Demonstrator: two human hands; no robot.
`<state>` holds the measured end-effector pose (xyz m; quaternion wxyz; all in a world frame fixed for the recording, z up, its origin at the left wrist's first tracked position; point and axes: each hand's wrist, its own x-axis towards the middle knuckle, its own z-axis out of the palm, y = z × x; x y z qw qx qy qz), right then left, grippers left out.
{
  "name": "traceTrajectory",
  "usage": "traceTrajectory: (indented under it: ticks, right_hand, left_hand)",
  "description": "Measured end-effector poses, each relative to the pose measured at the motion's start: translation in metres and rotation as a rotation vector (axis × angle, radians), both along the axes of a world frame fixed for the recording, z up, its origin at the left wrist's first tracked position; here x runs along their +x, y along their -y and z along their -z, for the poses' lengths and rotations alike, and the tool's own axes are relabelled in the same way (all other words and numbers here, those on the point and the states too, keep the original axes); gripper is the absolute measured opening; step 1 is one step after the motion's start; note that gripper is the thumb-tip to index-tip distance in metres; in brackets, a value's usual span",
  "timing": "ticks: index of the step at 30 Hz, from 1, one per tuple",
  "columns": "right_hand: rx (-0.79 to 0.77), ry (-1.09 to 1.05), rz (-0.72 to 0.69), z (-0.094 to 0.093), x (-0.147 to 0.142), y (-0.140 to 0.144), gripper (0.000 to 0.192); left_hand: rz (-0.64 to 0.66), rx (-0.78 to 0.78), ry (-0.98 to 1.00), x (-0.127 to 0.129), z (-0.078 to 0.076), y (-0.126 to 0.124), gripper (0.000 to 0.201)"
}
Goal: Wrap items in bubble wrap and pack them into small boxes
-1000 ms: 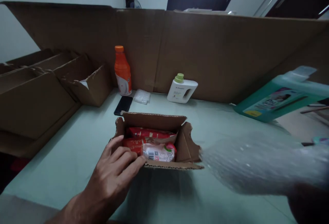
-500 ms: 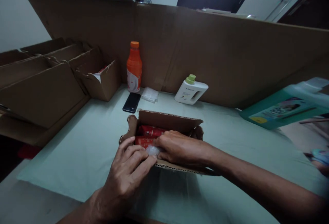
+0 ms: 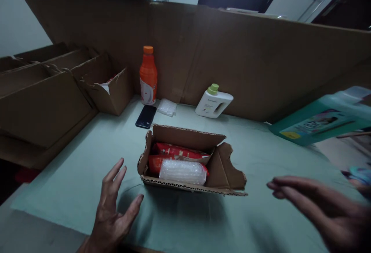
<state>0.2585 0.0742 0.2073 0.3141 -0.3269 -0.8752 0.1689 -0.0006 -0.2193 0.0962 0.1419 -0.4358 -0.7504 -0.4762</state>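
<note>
A small open cardboard box (image 3: 223, 170) sits in the middle of the pale green table (image 3: 72, 183). Inside it lie red packets (image 3: 176, 151) and, at the front, a piece of bubble wrap (image 3: 182, 171) covering another item. My left hand (image 3: 111, 210) hovers just left of the box, fingers spread, holding nothing. My right hand (image 3: 321, 210) is blurred at the lower right, away from the box, fingers extended and empty.
An orange bottle (image 3: 148, 76), a black phone (image 3: 145, 116), a small clear bag (image 3: 167, 107) and a white jug with a green cap (image 3: 213, 102) stand at the back. A cardboard wall (image 3: 232, 59) encloses the table. Open cartons (image 3: 43, 94) are at the left, a teal container (image 3: 319, 121) at the right.
Both hands pulled back out of the box and opened. The bubble wrap that my right hand brought in now lies in the box over the front item.
</note>
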Motion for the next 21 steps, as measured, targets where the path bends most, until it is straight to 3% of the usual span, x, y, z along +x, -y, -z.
traceTrajectory:
  ticks: [2, 4, 7, 11, 13, 15, 18, 21]
  right_hand:
    - [0.008, -0.040, -0.033, 0.026, 0.015, 0.007, 0.014]
    - [0.054, -0.101, -0.138, 0.033, 0.009, 0.018, 0.013]
    - [0.124, -0.050, -0.432, 0.004, -0.022, 0.032, 0.032]
    - [0.116, 0.308, -0.851, -0.040, -0.077, 0.044, 0.079]
    - [-0.002, 0.430, -1.000, -0.043, -0.105, 0.045, 0.085]
    - [-0.200, 0.483, -1.100, -0.035, -0.129, 0.042, 0.074]
    - [-0.489, 0.533, -1.137, -0.019, -0.154, 0.033, 0.059]
    - [-0.587, 0.596, -1.143, -0.014, -0.170, 0.029, 0.051]
  left_hand:
    - [0.008, -0.022, -0.021, 0.005, 0.003, 0.002, 0.082]
    - [0.035, 0.005, -0.116, 0.010, -0.004, -0.002, 0.085]
    - [0.082, 0.005, -0.219, 0.013, -0.025, -0.014, 0.088]
    - [0.107, -0.043, -0.240, 0.013, -0.038, -0.029, 0.084]
    - [0.117, -0.044, -0.237, 0.014, -0.035, -0.034, 0.082]
    - [0.115, -0.025, -0.235, 0.015, -0.031, -0.038, 0.081]
    - [0.106, -0.004, -0.248, 0.015, -0.028, -0.042, 0.081]
    - [0.118, 0.005, -0.267, 0.013, -0.031, -0.044, 0.079]
